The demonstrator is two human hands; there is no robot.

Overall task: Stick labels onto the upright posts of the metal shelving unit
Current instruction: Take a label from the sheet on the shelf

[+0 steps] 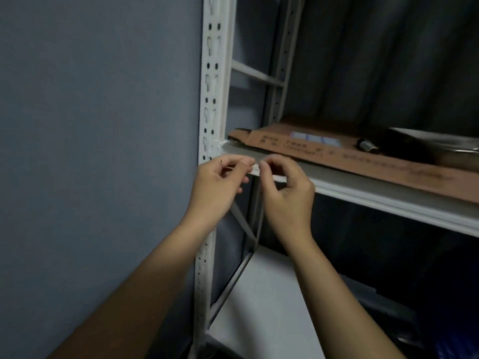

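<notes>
Head view: both hands meet at the front left corner of the shelf (363, 200), just beside the front post (211, 86) of the white metal shelving. The left hand (220, 182) has its fingers curled, thumb and forefinger pinching one end of a thin pale strip, seemingly the label (252, 168). The right hand (287, 193) is curled too, its fingertips pinching the strip's other end. The strip's long axis runs roughly level, left to right, along the shelf's front edge and crosswise to the post; it is blurred, so its printed face and exact outline cannot be told. It is held between the two hands, close against the shelf edge, and whether it touches the post cannot be told.

The post stands upright, pierced with rows of holes and slots, against a grey-blue wall (90, 125). On the shelf lies a flattened cardboard sheet (337, 151), its long side following the front edge. A dark object (427, 149) rests on it toward the right. A lower shelf (259, 307) shows below the forearms.
</notes>
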